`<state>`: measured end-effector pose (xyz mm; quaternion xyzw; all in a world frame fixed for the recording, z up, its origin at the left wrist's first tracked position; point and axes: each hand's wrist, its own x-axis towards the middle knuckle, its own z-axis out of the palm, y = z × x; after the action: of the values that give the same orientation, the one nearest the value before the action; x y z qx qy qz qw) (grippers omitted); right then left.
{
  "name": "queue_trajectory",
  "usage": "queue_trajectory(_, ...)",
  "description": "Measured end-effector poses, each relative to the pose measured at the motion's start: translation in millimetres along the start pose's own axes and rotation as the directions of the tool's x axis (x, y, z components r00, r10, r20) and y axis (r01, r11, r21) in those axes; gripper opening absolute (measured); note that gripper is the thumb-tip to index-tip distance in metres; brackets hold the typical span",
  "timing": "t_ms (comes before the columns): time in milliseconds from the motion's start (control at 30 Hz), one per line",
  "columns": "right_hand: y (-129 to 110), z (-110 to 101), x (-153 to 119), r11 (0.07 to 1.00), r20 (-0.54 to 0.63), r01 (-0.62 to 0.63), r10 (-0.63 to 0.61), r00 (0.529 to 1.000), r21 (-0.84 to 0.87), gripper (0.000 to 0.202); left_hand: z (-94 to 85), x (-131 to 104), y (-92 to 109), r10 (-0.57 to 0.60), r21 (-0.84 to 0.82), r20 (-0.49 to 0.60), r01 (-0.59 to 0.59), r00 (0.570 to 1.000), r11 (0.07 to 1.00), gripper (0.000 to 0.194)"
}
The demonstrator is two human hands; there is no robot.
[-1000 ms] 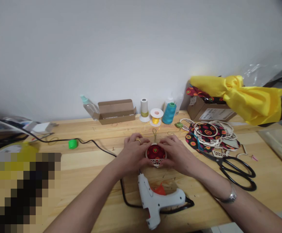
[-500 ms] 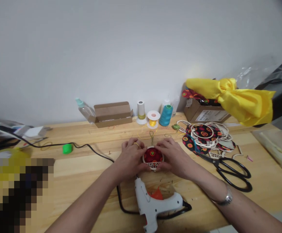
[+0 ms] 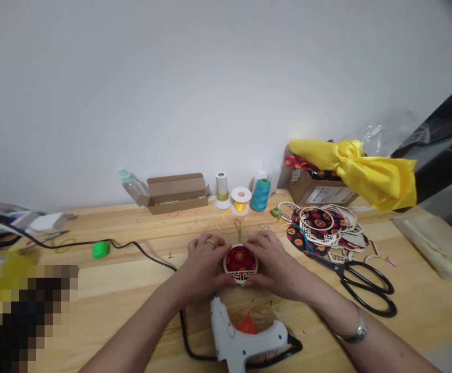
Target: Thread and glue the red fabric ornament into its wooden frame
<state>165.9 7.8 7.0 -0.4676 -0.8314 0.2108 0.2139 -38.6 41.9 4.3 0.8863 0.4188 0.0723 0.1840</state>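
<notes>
A round ornament [image 3: 240, 259] of dark red patterned fabric in a cream fretwork frame lies between my hands at the middle of the table, with a green cord loop at its top. My left hand [image 3: 206, 264] grips its left rim, fingers curled, a ring on one finger. On the opposite rim, the fingers and thumb of my right hand [image 3: 272, 264] press in the same way. Both thumbs meet near the bottom edge. Just below, a white hot glue gun [image 3: 245, 336] with an orange trigger rests on the wood, its nozzle close to my left hand.
Black-handled scissors [image 3: 366, 285] lie at right beside a pile of patterned fabric and cut frames [image 3: 323, 228]. Thread spools [image 3: 260, 196], an open cardboard box [image 3: 177, 197] and a spray bottle [image 3: 132, 189] line the wall. A black cable [image 3: 148, 254] crosses the left side near a green cap [image 3: 100, 249].
The whole view has shifted slightly, so everything sits a little lower and further left. Both hands keep their hold on the ornament.
</notes>
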Motion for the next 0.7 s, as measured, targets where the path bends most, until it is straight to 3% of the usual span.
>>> queue_trajectory(67, 4.6, -0.8, 0.1, 1.0, -0.057, 0.007, -0.006, 0.998, 0.012, 0.05, -0.1, -0.5, 0.3, 0.0, -0.003, -0.001, 0.0, 1.0, 1.0, 0.05)
queue_trajectory(133, 12.7, -4.8, 0.8, 1.0, -0.186, -0.018, 0.016, 0.982, -0.006, 0.043, -0.2, -0.9, 0.4, 0.002, -0.008, 0.0, -0.002, 1.0, 1.0, 0.051)
queue_trajectory(200, 22.3, -13.5, 1.1, 0.995, -0.342, -0.092, 0.072, 0.937, -0.044, 0.028, -0.3, -1.2, 0.4, -0.007, -0.013, 0.006, 0.007, 1.0, 1.0, 0.052)
queue_trajectory(300, 32.5, -31.8, -0.4, 0.975, -0.418, -0.201, 0.145, 0.897, -0.091, 0.015, -1.0, -1.6, 0.3, -0.028, -0.02, 0.007, 0.028, 1.0, 0.999, 0.056)
queue_trajectory(400, 33.9, -43.7, -4.7, 0.964, -0.321, -0.224, 0.169, 0.932, -0.142, 0.015, -2.2, -2.0, 1.0, -0.029, -0.027, -0.008, 0.029, 1.0, 0.999, 0.064)
queue_trajectory(500, 29.9, -39.3, -10.2, 0.979, -0.187, -0.161, 0.136, 0.973, -0.126, 0.015, -1.9, -2.2, 1.9, -0.028, -0.024, -0.009, 0.027, 1.0, 0.999, 0.076)
queue_trajectory(700, 17.0, -12.8, -17.1, 0.997, -0.069, -0.075, 0.074, 0.995, -0.011, 0.054, 4.0, -1.1, 1.3, -0.02, -0.013, -0.011, 0.02, 1.0, 1.0, 0.086)
